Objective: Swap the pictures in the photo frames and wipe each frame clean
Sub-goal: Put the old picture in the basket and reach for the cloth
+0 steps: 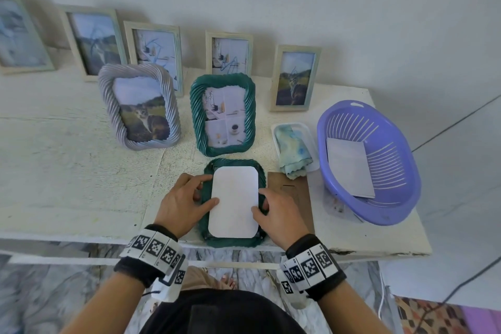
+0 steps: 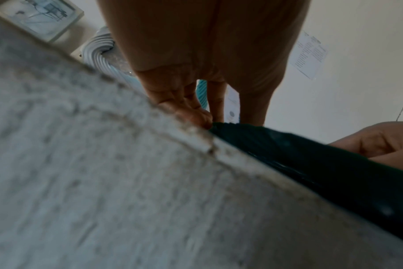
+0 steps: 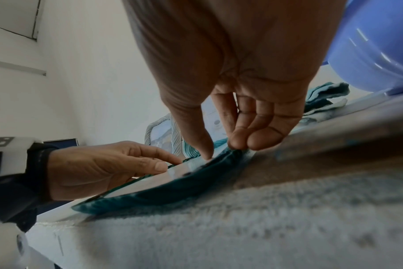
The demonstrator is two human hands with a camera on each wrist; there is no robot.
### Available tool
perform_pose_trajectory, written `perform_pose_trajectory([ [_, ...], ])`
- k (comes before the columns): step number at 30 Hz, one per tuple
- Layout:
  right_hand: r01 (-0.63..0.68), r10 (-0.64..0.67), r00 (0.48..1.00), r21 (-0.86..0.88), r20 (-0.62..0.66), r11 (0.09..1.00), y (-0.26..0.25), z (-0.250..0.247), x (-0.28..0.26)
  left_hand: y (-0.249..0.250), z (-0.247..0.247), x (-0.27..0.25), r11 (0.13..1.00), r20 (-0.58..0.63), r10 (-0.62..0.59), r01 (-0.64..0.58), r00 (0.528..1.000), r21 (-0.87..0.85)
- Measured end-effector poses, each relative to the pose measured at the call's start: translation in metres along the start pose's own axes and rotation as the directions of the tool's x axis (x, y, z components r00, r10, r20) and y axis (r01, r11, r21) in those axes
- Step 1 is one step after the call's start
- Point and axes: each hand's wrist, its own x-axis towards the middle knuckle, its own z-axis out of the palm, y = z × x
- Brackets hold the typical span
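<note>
A dark green twisted-rim frame (image 1: 233, 243) lies face down at the table's front edge, with a white picture (image 1: 234, 202) lying blank side up in its back opening. My left hand (image 1: 211, 189) rests at the frame's left side, index finger and thumb lying on the sheet. My right hand (image 1: 259, 202) is at the right side. In the right wrist view its thumb presses the sheet (image 3: 150, 180) while its curled fingers (image 3: 242, 142) grip the frame's outer rim (image 3: 173, 196). The left wrist view shows the frame's edge (image 2: 322, 163) by my fingers (image 2: 196, 112).
A brown backing board (image 1: 295, 198) lies right of the frame. Behind it sit a cloth (image 1: 292, 149) in a clear tray and a purple basket (image 1: 379, 219) holding a sheet. A second green frame (image 1: 223, 149), a grey cat frame (image 1: 141, 144) and pale frames (image 1: 154, 27) stand behind.
</note>
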Motion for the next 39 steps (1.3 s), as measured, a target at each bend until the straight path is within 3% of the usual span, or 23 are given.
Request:
perform_pose_trajectory([
  [15, 0.01, -0.01, 1.0, 0.0, -0.007, 1.0, 0.003, 0.006, 0.002, 0.0, -0.001, -0.002, 0.996, -0.001, -0.009, 0.009, 1.0, -0.083],
  [20, 0.013, -0.013, 0.994, -0.005, -0.111, 1.0, 0.002, -0.003, -0.006, -0.005, -0.002, -0.003, 0.989, -0.03, -0.006, 0.001, 1.0, -0.149],
  [23, -0.107, 0.066, 0.976, -0.197, -0.207, 0.975, 0.01, -0.011, -0.014, -0.009, -0.001, -0.006, 0.981, -0.035, 0.013, -0.02, 0.999, -0.194],
  [27, -0.386, 0.328, 0.922, -0.432, -0.205, 0.815, 0.021, -0.019, -0.022, -0.011, 0.001, -0.008, 0.967, -0.053, 0.008, -0.021, 0.999, -0.255],
  [29, -0.432, 0.392, 0.902, -0.422, -0.183, 0.797, 0.025, -0.02, -0.025, -0.011, 0.001, -0.009, 0.963, -0.061, 0.011, -0.027, 0.998, -0.268],
  [39, -0.486, 0.461, 0.873, -0.208, -0.157, 0.849, 0.03, -0.02, -0.049, -0.015, 0.004, -0.011, 0.951, -0.083, 0.021, -0.045, 0.996, -0.304],
])
